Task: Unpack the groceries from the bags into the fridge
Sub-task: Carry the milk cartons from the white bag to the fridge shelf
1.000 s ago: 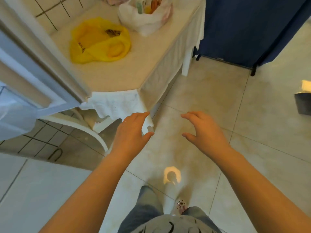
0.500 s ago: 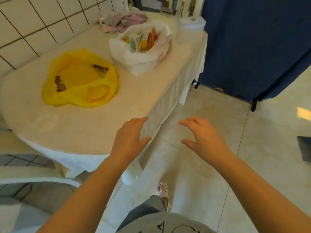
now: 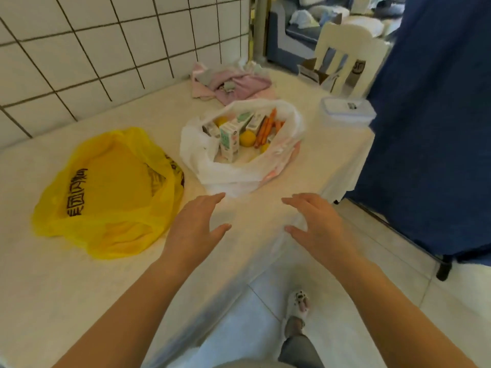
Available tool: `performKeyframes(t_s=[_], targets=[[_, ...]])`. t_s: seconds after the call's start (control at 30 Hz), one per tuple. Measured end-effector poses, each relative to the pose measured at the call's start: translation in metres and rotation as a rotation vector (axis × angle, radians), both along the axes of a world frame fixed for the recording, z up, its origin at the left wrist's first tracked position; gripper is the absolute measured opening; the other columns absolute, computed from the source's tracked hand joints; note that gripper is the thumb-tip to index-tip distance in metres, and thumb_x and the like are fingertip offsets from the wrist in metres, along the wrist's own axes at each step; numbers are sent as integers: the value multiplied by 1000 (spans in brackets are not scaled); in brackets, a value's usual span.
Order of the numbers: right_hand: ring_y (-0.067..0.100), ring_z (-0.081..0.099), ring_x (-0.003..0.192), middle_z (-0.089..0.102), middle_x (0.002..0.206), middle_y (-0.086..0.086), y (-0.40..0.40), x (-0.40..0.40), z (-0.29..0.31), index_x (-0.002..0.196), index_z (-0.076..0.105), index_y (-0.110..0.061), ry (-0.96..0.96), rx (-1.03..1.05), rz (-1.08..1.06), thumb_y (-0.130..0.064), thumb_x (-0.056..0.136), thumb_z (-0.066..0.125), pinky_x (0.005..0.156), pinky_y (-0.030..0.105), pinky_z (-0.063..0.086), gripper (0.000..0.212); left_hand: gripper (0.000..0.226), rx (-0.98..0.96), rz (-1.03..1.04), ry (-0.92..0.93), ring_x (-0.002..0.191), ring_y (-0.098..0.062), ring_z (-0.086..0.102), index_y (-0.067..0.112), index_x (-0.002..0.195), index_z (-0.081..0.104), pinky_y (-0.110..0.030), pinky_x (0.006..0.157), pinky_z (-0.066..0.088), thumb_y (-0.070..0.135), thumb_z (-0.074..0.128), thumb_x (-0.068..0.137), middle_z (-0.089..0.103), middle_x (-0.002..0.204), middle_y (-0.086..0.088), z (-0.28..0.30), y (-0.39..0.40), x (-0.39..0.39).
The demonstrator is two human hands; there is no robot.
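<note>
A white plastic bag stands open on the table, holding small cartons, yellow fruit and orange carrots. A yellow plastic bag with dark lettering lies flattened to its left. My left hand hovers open just in front of the white bag, fingers spread, holding nothing. My right hand hovers open over the table's right edge, also holding nothing. The fridge is out of view.
A pile of pink and white cloths lies at the table's back by the tiled wall. A clear lidded container sits at the far right corner. A blue curtain hangs right; a white chair stands behind.
The view has swung up from the floor and fridge door to the table. Both hands have come forward over the table toward the white bag, still holding nothing.
</note>
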State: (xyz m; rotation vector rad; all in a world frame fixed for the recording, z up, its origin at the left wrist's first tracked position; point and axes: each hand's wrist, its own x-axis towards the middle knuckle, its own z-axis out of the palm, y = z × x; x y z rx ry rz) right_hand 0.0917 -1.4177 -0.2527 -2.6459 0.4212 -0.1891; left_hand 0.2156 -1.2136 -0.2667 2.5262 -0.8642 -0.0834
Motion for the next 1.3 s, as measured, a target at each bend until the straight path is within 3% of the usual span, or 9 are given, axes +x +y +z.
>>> performKeyframes(t_s=[0.1,0.3,0.43,0.53,0.63,0.87,0.97,1.13,1.3], targets=[[20,44,122,49,131,1,-59,52,3,130,52,-25,-27,-29,92,-25,81,71,95,28,38,53,62,-34,128,-7,125,-18,45,24,137,42,-36,104,38,34,68,82,50,137,2,-1,-42,31],[16,46,117,51,128,-3,-159,134,17,127,54,-26,-66,-3,266,-23,79,72,92,19,32,52,56,-53,387,58,120,-14,48,26,135,44,-31,99,40,31,67,84,52,133,5,11,-119,75],[19,51,109,54,125,-1,-193,187,17,123,57,-23,-104,60,354,-16,75,74,89,28,45,51,57,-71,496,62,120,-13,48,26,134,46,-32,100,41,30,68,83,52,133,6,16,-150,100],[18,48,116,52,127,-3,-203,224,14,125,56,-24,-73,55,388,-19,77,74,90,20,35,52,57,-96,562,85,120,-13,47,26,134,46,-33,100,42,27,70,82,52,132,5,15,-160,117],[13,41,122,47,132,-6,-211,253,11,129,52,-28,-15,61,415,-23,81,69,88,15,27,51,58,-103,575,64,120,-14,47,25,134,45,-32,98,40,25,70,82,51,133,3,9,-166,141],[24,50,115,52,128,0,-240,306,-9,126,57,-22,28,33,408,-18,78,71,97,37,42,50,62,-160,522,90,126,-16,38,21,137,42,-27,102,30,26,70,81,46,137,-1,-7,-181,197],[20,51,114,50,132,-3,-247,335,-21,129,54,-24,113,26,427,-18,80,69,91,28,38,52,69,-153,501,143,128,-16,36,21,139,39,-25,102,28,24,72,79,43,139,-1,-16,-185,214],[21,46,125,47,141,0,-258,384,-48,136,45,-27,281,6,547,-16,87,62,99,30,35,54,73,-107,532,326,124,-21,44,26,139,37,-36,98,41,25,74,77,45,137,-4,-35,-191,231],[21,44,125,46,139,1,-277,413,-65,135,47,-24,392,-114,610,-19,91,54,102,31,33,45,67,-152,606,327,114,-17,53,32,132,46,-41,92,48,27,77,74,51,131,3,-30,-207,230]])
